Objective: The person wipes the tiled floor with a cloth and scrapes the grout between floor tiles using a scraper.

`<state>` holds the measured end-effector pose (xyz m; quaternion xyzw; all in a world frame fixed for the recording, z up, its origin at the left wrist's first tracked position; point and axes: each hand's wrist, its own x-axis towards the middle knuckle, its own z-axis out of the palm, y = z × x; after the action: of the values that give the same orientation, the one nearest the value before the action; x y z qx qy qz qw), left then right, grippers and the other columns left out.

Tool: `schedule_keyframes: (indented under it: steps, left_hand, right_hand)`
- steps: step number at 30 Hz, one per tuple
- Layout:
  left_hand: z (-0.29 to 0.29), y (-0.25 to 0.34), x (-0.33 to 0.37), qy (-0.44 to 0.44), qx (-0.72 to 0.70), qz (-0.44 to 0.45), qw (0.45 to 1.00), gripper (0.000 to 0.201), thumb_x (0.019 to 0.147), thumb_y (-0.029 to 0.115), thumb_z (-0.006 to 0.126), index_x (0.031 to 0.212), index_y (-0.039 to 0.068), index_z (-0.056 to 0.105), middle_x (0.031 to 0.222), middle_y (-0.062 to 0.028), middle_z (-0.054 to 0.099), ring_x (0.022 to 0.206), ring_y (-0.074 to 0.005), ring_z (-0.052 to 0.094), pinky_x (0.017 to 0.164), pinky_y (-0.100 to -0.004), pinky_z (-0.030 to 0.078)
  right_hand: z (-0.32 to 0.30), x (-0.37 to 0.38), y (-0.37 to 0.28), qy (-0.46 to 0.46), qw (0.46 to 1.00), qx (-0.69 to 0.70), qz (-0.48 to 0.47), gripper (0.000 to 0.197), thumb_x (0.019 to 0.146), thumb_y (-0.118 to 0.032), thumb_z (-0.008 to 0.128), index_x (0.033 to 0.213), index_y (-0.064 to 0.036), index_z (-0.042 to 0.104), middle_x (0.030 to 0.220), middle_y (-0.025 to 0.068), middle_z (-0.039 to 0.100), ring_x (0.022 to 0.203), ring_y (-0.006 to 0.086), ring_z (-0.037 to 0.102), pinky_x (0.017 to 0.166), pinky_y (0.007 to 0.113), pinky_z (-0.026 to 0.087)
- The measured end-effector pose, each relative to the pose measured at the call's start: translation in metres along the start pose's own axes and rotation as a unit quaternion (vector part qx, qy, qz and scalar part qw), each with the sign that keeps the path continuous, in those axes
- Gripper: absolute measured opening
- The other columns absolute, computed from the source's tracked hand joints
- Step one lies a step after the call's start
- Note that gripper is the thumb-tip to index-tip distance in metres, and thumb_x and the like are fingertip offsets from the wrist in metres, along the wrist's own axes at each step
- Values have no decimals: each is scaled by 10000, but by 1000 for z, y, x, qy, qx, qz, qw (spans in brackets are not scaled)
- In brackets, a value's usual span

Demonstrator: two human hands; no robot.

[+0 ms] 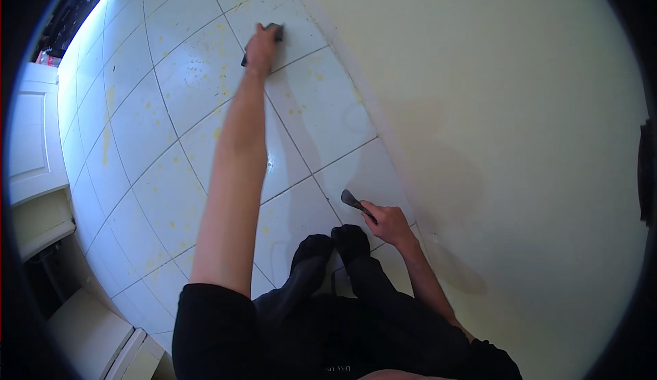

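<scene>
Far ahead, my left hand (pixel 261 50) reaches out to the white tiled floor (pixel 301 123) with its fingers wrapped over a dark, flat object (pixel 277 32). Ends of that object stick out on both sides of the hand; its exact kind is hidden by the fingers. Close to my feet, my right hand (pixel 389 225) grips the handle of a dark hand tool with a flared, flat end (pixel 349 199), like a scraper. The tool is tilted up and to the left, and seems to be held above the floor. Yellow spots and smears (pixel 222 72) are scattered over the tiles.
A cream wall (pixel 499 147) rises along the right side of the floor. My feet in black socks (pixel 352 240) stand at the lower middle. White cabinets (pixel 34 134) line the left edge, with a dark opening (pixel 51 270) below. A dark object (pixel 645 175) sits at the far right.
</scene>
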<state>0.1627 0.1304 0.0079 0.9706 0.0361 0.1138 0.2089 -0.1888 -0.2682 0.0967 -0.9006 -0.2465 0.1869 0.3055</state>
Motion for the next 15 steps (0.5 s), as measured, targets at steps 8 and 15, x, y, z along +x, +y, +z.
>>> schedule_keyframes:
  steps: [8, 15]
  left_hand:
    - [-54, 20, -57, 41, -175, 81, 980, 675, 746, -56, 564, 1325, 288, 625, 1094, -116, 549, 927, -344, 640, 795, -430, 525]
    - [-2, 114, -229, -300, -177, 308, 885, 592, 639, 121, 690, 1214, 264, 676, 1027, -48, 638, 931, -277, 667, 730, -398, 563]
  right_hand:
    - [-6, -8, 0, -10, 993, -27, 116, 292, 952, -239, 614, 1184, -64, 588, 724, 183, 668, 663, 391, 664, 591, 491, 513]
    - [-11, 27, 3, 96, 981, 37, 163, 267, 987, -274, 567, 1101, -33, 582, 690, 205, 649, 661, 432, 647, 591, 523, 500]
